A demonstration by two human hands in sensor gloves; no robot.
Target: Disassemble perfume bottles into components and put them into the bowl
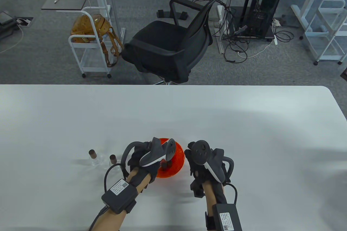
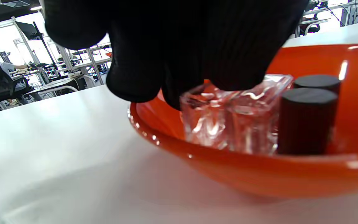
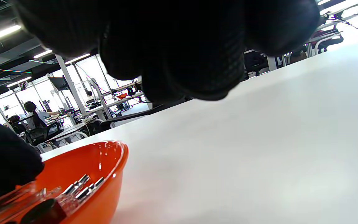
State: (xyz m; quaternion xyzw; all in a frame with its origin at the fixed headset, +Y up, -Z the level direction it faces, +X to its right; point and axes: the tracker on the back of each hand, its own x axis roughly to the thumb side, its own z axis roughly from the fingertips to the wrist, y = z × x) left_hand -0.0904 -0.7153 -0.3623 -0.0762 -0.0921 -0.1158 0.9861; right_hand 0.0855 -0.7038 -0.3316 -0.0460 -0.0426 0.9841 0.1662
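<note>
Overhead, the gloved left hand (image 1: 145, 158) reaches over the glossy orange plastic bowl (image 1: 177, 164); the right hand (image 1: 202, 164) hovers beside it, grip unclear. Up close at the left wrist, fingertips (image 2: 228, 62) pinch a clear square glass bottle (image 2: 235, 121) inside the bowl, next to two dark cylindrical caps (image 2: 306, 121). Across at the right wrist, curled fingers (image 3: 191, 59) hold nothing visible.

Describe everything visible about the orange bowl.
The glossy translucent orange bowl sits upright on the white table, between the two hands. It looks like plastic, with a rounded wall and a smooth shiny rim. Inside stand a clear glass bottle body and two dark cylindrical caps. The left hand's fingers reach over its rim onto the glass.
</note>
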